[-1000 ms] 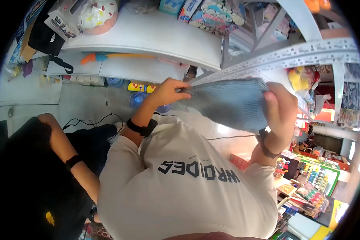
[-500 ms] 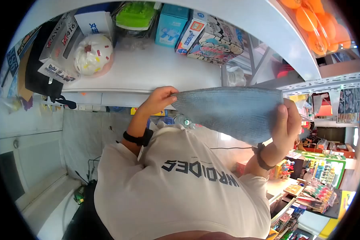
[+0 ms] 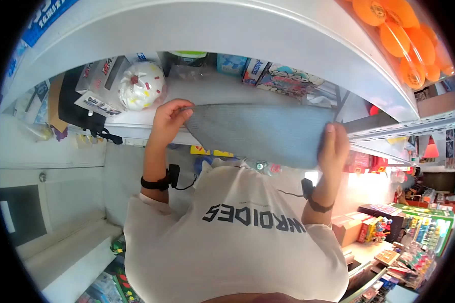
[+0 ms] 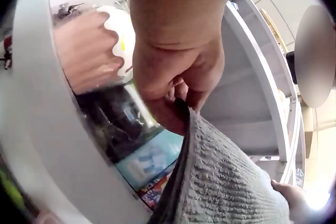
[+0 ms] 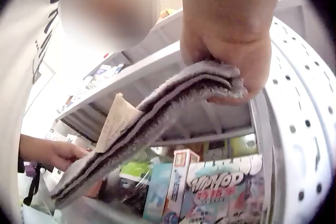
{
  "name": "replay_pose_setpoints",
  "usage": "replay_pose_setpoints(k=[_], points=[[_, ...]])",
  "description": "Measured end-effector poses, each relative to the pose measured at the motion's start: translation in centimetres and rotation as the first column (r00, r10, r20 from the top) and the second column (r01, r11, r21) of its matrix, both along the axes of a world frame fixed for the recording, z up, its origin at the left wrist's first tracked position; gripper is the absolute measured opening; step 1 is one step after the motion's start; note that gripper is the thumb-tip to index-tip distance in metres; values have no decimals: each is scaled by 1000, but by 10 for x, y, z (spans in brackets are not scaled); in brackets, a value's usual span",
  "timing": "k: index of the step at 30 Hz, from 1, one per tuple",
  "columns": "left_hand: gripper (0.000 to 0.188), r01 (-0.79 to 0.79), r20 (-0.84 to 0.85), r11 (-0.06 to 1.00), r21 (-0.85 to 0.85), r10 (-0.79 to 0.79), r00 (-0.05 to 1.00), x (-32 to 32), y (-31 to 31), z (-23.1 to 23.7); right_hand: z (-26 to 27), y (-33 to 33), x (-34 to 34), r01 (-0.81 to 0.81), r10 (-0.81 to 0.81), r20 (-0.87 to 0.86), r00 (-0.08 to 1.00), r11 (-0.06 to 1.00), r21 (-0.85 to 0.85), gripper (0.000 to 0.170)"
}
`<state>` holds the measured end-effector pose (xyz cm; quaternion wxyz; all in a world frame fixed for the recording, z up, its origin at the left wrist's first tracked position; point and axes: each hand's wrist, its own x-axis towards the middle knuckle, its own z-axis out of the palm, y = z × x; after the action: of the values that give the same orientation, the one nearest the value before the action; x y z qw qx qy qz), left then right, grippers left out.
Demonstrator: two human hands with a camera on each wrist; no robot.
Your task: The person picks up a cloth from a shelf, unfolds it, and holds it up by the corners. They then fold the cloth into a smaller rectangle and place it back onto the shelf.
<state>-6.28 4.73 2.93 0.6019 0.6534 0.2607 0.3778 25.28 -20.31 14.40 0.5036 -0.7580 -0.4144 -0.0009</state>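
A folded grey-blue ribbed towel stretches between both hands in front of the chest. My left hand pinches one end at its corner between thumb and fingers. At the other end, my right hand grips the towel with the thumb on the near face. Close up in the left wrist view, the towel has a bumpy, ribbed weave. The right wrist view shows its stacked layers edge-on, and a pale label sticks out from the fold.
Behind the towel is a white shelf holding a donut-shaped toy, boxed goods and a black bag. Orange balls in clear wrap lie on the upper shelf at right. More packaged goods fill the lower right.
Both hands have shifted left in the head view, with the towel drawn out flatter between them. A person in black at the left has left the view. The head view has tilted, showing more upper shelf.
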Motion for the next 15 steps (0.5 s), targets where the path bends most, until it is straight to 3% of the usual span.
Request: replay_pose_setpoints(k=[1,5,7,12,15], points=[[14,-27,-184,998,62,38,982,2,8,15,-13,12,3,-25,25,28,999,1000,7,27],[18,-66,-303,984,164,114,946,27,31,5,-78,49,21,21,-19,42,999,998,-51,30],[22,-27,-402,923,384,194,895,39,43,-7,-100,61,28,84,-81,33,996,992,-94,33],[24,53,-555,904,424,213,804,61,61,-9,-118,77,42,82,-66,71,995,962,-261,35],[22,95,-573,867,490,237,785,69,70,-20,-132,87,51,195,-131,188,973,906,-377,35]])
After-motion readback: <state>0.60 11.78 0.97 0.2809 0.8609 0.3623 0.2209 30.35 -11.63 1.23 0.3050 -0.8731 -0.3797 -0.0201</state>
